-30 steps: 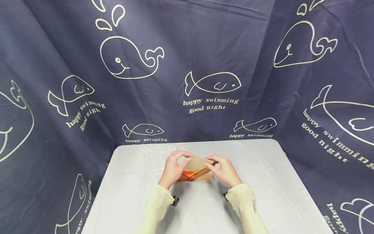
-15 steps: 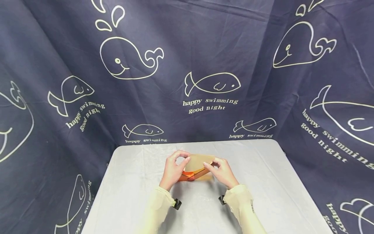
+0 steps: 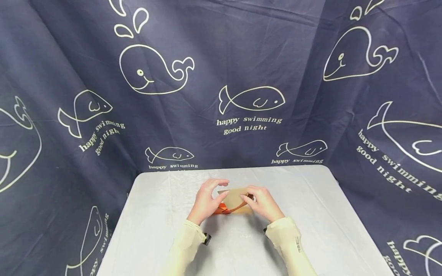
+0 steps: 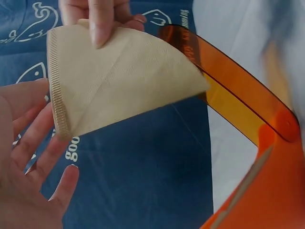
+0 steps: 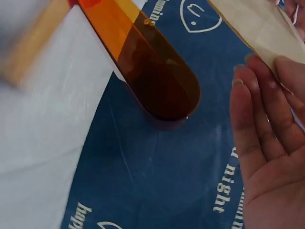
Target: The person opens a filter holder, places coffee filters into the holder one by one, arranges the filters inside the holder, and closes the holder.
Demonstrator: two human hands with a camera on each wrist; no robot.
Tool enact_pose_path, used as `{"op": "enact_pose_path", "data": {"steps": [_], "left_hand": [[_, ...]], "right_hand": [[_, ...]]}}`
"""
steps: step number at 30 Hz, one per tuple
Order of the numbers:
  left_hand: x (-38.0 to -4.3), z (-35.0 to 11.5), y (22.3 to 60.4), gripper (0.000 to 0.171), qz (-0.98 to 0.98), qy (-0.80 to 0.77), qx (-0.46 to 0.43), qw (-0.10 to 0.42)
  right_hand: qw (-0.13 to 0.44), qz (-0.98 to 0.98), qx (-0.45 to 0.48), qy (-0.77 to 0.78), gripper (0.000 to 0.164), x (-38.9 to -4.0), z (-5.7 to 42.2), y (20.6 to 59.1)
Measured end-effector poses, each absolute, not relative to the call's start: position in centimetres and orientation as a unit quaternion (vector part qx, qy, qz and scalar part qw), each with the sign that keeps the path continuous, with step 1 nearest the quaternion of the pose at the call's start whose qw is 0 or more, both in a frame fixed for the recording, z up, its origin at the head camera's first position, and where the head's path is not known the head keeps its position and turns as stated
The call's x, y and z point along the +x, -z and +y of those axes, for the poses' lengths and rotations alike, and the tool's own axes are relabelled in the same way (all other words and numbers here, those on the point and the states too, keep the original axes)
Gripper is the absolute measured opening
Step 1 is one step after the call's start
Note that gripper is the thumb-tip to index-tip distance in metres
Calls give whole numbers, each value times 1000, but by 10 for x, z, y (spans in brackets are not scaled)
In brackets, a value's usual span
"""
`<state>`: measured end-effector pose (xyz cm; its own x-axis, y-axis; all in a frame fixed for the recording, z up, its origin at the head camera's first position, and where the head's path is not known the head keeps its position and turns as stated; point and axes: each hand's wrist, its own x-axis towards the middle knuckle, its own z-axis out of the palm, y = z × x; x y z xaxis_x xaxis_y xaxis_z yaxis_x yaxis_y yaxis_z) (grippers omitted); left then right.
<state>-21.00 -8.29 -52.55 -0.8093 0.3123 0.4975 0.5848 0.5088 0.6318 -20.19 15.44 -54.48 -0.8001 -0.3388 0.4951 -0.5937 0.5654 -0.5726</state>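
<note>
A tan paper coffee filter (image 4: 119, 81), cone-shaped with a crimped edge, is held up over the table. My right hand (image 3: 264, 203) pinches it between thumb and fingers; the right wrist view shows the thumb lying on the paper (image 5: 267, 28). At the crimped edge is my left hand (image 3: 206, 201), its fingers spread and straight, fingertips right at the paper. Just below the filter is an orange plastic piece (image 4: 281, 176) with a long, see-through amber part (image 4: 233, 90) that has a rounded end.
A pale-covered table (image 3: 155, 222) with rounded corners lies under both hands. Dark blue curtains (image 3: 248, 46) with whale and fish drawings surround its back and sides. A blurred tan strip (image 5: 35, 45) shows beside the orange piece.
The left hand's fingers have let go of the filter and spread apart. The filter stays in the right hand and sits slightly lower in the head view.
</note>
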Motion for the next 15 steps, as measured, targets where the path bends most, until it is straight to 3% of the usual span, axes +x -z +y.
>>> {"op": "enact_pose_path", "data": {"steps": [7,11,15], "left_hand": [[-208,-81,531,12,-857,383,-288,189],[-207,-80,530,12,-849,429,-256,172],[-206,-82,528,13,-817,522,-208,128]], "right_hand": [[149,-875,284,-362,15,-197,150,538],[155,-864,265,-400,18,-196,149,539],[131,-841,237,-468,10,-197,149,542]]}}
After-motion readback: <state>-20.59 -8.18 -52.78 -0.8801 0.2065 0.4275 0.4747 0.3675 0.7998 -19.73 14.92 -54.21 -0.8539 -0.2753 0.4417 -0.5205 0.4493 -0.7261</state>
